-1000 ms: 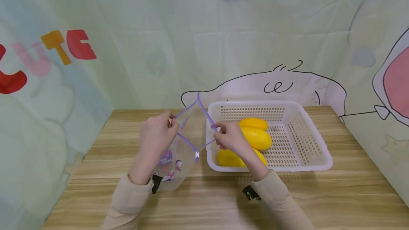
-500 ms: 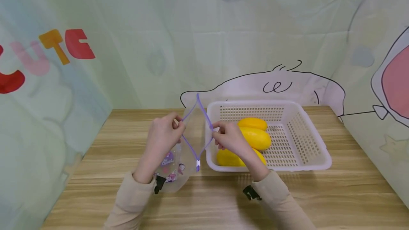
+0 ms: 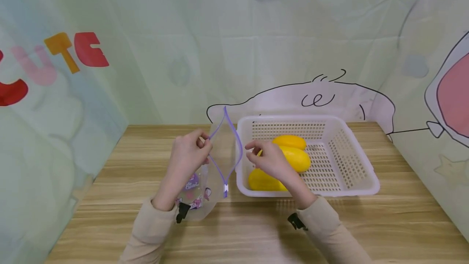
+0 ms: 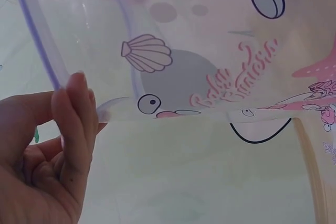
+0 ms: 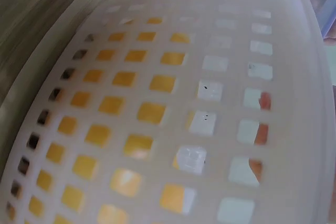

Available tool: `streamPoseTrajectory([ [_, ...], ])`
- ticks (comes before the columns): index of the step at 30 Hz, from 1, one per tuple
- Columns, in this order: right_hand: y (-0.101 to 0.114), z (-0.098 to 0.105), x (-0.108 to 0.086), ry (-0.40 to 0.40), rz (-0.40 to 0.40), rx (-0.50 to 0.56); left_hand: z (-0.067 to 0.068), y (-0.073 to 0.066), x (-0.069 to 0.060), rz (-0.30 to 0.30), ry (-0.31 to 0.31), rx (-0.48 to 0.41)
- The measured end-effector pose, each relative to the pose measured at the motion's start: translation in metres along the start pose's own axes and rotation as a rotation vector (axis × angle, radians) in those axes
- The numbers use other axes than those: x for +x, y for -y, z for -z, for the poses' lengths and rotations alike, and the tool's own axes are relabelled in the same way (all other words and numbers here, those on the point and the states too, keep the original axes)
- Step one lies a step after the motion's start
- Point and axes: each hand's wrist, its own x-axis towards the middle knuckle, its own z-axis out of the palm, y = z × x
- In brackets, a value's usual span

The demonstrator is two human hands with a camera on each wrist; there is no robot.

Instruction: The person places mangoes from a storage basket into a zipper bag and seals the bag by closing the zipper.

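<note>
The left hand [image 3: 190,150] pinches the edge of a clear bag [image 3: 216,174] between its thumb and fingers. The bag is up beside the left side of a white basket [image 3: 307,194], and its mouth gapes wide in a pointy shape with purple edges. A little white slider [image 3: 225,188] sits at the near end of the mouth. The bag has pictures on it, and the left wrist view shows a pink shell [image 4: 147,53] and some pink writing [image 4: 236,77]. The right hand [image 3: 269,159] is loose and free, with its fingers a bit bent and a small gap between its fingertips and the bag. It is over the left part of the basket, above some smooth yellow things [image 3: 298,159] that look like fruit. At least three of them lie in the basket, and the hand hides part of them. The right wrist view peeks at them through the basket's square holes. The basket stands on a wooden table [image 3: 234,235]. Behind it hangs a pale cloth [image 3: 165,31] with drawings and big letters [image 3: 91,50].
</note>
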Motion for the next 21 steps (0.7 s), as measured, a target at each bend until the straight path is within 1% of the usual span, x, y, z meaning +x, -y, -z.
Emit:
streamPoseTrajectory([
  [5, -0.001, 0.001, -0.003, 0.007, 0.083, -0.097, 0.001, 0.001, 0.0, 0.008, 0.014, -0.02],
  [7, -0.002, 0.002, -0.004, 0.021, 0.132, -0.152, 0.001, 0.002, 0.0, 0.01, 0.019, -0.033],
  [10, -0.003, 0.005, -0.007, 0.053, 0.179, -0.221, 0.002, 0.003, -0.001, 0.013, 0.023, -0.052],
  [17, -0.006, 0.013, -0.012, 0.111, 0.173, -0.348, 0.003, 0.004, -0.001, 0.01, 0.022, -0.064],
  [21, -0.01, 0.015, -0.013, 0.15, 0.19, -0.391, 0.004, 0.005, -0.002, 0.017, 0.028, -0.067],
])
